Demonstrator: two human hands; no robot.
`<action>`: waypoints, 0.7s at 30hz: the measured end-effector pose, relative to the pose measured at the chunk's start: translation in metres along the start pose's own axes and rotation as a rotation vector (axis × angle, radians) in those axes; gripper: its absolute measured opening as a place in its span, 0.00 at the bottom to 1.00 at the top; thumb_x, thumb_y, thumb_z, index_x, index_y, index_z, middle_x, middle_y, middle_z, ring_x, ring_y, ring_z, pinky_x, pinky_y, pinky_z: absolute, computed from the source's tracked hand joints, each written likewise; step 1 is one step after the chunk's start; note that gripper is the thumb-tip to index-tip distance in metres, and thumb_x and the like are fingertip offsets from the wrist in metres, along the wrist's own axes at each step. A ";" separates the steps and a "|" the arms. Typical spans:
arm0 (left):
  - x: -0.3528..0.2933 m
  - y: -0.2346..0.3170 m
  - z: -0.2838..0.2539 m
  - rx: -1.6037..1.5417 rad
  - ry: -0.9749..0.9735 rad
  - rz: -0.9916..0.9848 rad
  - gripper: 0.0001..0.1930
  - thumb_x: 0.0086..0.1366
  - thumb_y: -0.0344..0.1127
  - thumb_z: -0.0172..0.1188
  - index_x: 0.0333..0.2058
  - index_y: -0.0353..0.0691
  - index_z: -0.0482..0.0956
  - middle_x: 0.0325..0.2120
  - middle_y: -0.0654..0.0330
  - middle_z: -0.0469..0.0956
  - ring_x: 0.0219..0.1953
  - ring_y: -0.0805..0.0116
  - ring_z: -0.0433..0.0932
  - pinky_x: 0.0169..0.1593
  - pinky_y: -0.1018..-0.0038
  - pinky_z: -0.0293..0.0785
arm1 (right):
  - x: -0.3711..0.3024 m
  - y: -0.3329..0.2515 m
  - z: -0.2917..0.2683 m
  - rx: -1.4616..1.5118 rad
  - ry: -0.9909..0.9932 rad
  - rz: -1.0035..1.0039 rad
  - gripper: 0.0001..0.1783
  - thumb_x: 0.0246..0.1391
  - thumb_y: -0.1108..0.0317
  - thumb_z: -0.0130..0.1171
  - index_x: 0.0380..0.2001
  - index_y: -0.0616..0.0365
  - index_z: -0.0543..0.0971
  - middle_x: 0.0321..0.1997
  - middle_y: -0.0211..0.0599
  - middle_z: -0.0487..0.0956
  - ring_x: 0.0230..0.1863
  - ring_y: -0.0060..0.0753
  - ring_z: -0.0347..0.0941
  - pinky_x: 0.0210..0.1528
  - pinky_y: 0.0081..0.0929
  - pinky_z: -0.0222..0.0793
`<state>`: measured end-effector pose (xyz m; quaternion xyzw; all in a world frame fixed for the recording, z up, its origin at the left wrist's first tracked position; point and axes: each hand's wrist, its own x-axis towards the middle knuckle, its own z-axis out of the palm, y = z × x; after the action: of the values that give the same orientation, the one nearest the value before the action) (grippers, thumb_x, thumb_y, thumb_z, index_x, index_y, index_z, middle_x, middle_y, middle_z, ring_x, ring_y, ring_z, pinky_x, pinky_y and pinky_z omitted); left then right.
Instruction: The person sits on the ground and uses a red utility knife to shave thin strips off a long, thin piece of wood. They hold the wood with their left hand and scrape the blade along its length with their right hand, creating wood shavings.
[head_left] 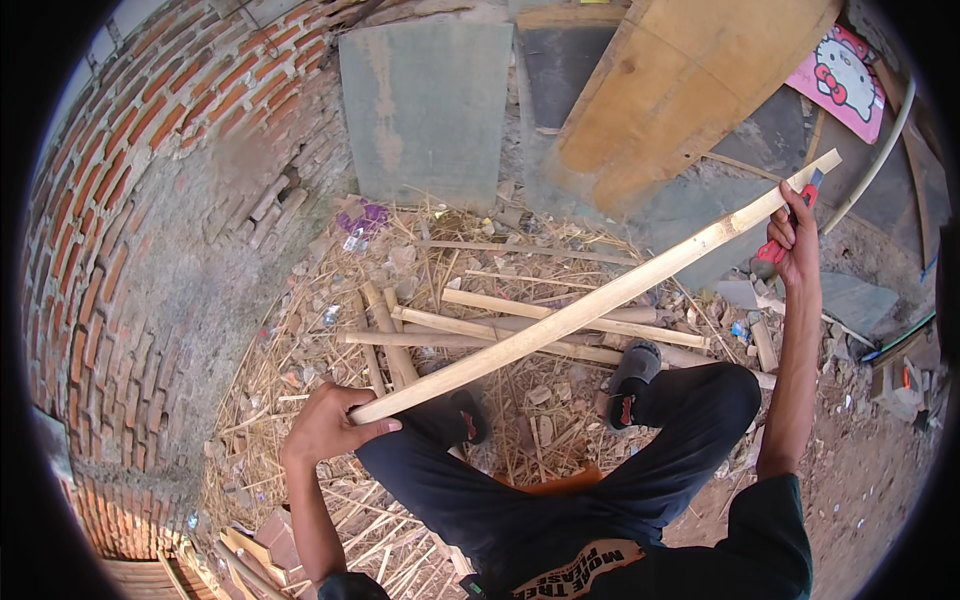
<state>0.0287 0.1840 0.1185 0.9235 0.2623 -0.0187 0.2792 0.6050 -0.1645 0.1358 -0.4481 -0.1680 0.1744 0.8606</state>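
A long pale bamboo strip slants across my lap, its lower end at the left and its upper end raised to the right. My left hand is closed round the lower end, thumb along the strip. Near the upper end, my right hand grips the strip with its fingers. A red-handled knife, apparently a utility knife, is also in that hand; its blade end shows past the fingers. Below the strip, several cut bamboo pieces lie crossed on the ground between and beyond my feet.
Straw, shavings and rubble cover the ground. A worn brick wall runs along the left. Grey-green boards and a wooden panel lean at the back, with a pink picture panel at the far right. More bamboo pieces lie lower left.
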 end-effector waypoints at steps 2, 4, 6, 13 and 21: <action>-0.009 -0.005 0.006 -0.118 0.016 0.014 0.18 0.62 0.44 0.83 0.29 0.35 0.87 0.16 0.57 0.78 0.19 0.67 0.77 0.28 0.66 0.71 | 0.004 -0.001 0.005 -0.042 0.009 -0.020 0.12 0.74 0.61 0.66 0.39 0.56 0.77 0.25 0.25 0.74 0.13 0.08 0.51 0.14 0.12 0.46; -0.019 -0.013 0.012 -0.234 0.028 0.004 0.17 0.62 0.41 0.83 0.29 0.34 0.86 0.15 0.61 0.75 0.18 0.75 0.70 0.26 0.68 0.65 | 0.003 -0.005 0.012 -0.077 0.022 -0.056 0.14 0.75 0.57 0.64 0.43 0.57 0.78 0.27 0.26 0.75 0.13 0.08 0.50 0.14 0.12 0.46; -0.032 -0.011 0.018 -0.333 0.071 -0.038 0.16 0.61 0.38 0.83 0.28 0.34 0.85 0.15 0.65 0.72 0.19 0.78 0.65 0.25 0.70 0.61 | -0.003 -0.008 0.033 -0.107 0.042 -0.107 0.19 0.76 0.52 0.62 0.49 0.60 0.79 0.29 0.26 0.77 0.14 0.08 0.49 0.14 0.12 0.46; -0.039 0.056 0.075 -0.738 0.320 -0.023 0.14 0.66 0.36 0.79 0.31 0.33 0.85 0.19 0.71 0.73 0.25 0.85 0.66 0.28 0.77 0.61 | -0.057 0.022 0.084 -0.420 -0.094 -0.139 0.35 0.80 0.36 0.42 0.59 0.60 0.76 0.26 0.26 0.74 0.15 0.11 0.49 0.17 0.17 0.44; -0.003 0.127 0.157 -1.034 0.555 -0.053 0.17 0.74 0.44 0.73 0.33 0.37 0.80 0.19 0.73 0.74 0.20 0.86 0.67 0.24 0.81 0.59 | -0.141 0.091 0.109 -0.727 -0.463 -0.173 0.20 0.78 0.52 0.54 0.46 0.60 0.78 0.27 0.27 0.71 0.26 0.19 0.60 0.30 0.24 0.53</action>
<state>0.1062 0.0099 0.0510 0.6309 0.3236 0.3471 0.6138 0.4180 -0.1017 0.1008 -0.6550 -0.4437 0.1270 0.5983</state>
